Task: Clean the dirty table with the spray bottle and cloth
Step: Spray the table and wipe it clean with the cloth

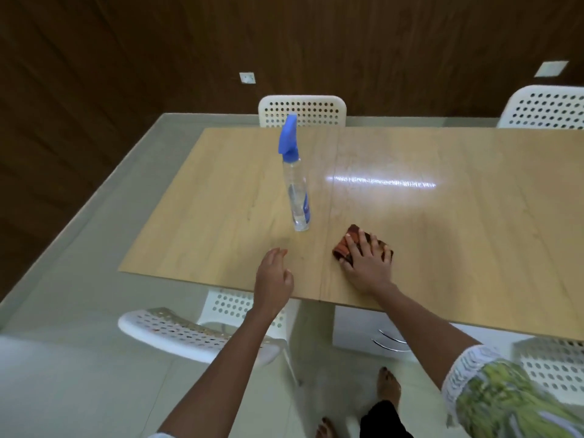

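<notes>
A clear spray bottle (295, 191) with a blue trigger head stands upright on the light wooden table (221, 200). My left hand (273, 276) hovers just in front of the bottle, near the table's front edge, fingers loosely curled and holding nothing. My right hand (368, 262) lies flat, palm down, on a folded orange-and-brown cloth (346, 243), pressing it to the tabletop to the right of the bottle. Most of the cloth is hidden under the fingers.
White perforated chairs stand around the table: one at the far side (301, 110), one at the far right (546, 105), one at the near left (189, 333), another at the near right (553, 368). A bright light glare (382, 181) shows on the tabletop. My bare feet (388, 385) stand on pale tiles.
</notes>
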